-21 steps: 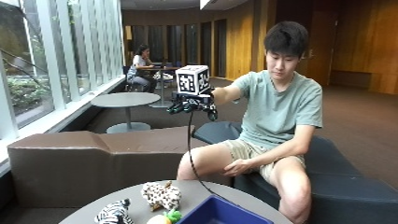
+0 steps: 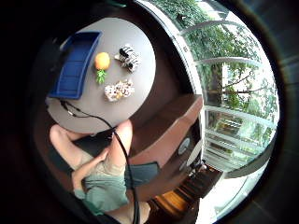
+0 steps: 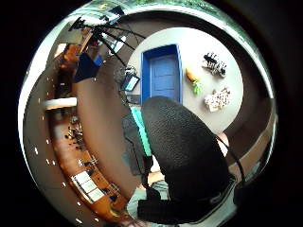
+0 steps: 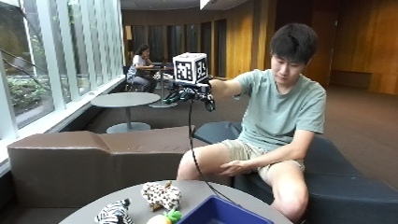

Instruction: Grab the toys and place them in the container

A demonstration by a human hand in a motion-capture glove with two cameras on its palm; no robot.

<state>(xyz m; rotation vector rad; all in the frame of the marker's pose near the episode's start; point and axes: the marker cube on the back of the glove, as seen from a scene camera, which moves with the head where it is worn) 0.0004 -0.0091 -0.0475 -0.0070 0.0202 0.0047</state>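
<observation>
Plush, outside view: a spotted toy and a zebra toy lie on the round tabletop near its edge toward the bench; both look soft and light, best pinched round the body.
Container, outside view: the blue container sits at the tabletop's edge nearer the person, just beside the toys.
Hand, outside view: the right hand hangs raised well above the tabletop, fingers loosely curled, nothing in them.
Little finger side view: an orange pineapple toy lies between the container and the zebra toy, long axis running roughly alongside the container's long wall, green leaves toward the person's edge; probably smoother, so take it at mid-body.
Thumb side view: the spotted toy lies with its long axis slanted to the container, nearest the person's edge; the zebra toy lies farthest from it.
</observation>
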